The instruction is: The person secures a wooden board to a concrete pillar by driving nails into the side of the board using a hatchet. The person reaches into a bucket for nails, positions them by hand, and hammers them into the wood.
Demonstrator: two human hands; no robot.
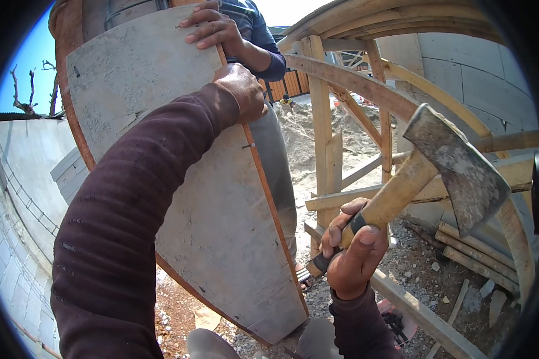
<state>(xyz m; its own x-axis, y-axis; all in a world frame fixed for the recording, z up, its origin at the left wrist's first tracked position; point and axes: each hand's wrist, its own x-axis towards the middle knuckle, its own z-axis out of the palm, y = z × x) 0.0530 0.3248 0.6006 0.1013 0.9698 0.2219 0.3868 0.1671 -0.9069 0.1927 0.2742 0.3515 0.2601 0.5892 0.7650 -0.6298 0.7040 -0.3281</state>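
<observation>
A large grey, cement-smeared wooden panel [221, 233] with curved, reddish-brown edges stands tilted before me. My left hand [243, 91] is closed on its right edge, the fingers partly hidden from view. A nail [248, 145] sticks out of that edge below my hand. In my right hand [356, 254], a hatchet [455, 170] is held up by its wooden handle, which has black wrapping near my grip. Its worn, stained head points up and to the right, apart from the panel. Another person's hand [212, 27] rests on the panel's upper edge, just above my left hand.
A curved timber frame [323, 131] with posts and braces rises at the right. Cut boards [476, 254] are stacked on the rubble ground, and a long timber [425, 314] lies near my right forearm. A grey wall [36, 155] stands left. The other person stands behind the panel.
</observation>
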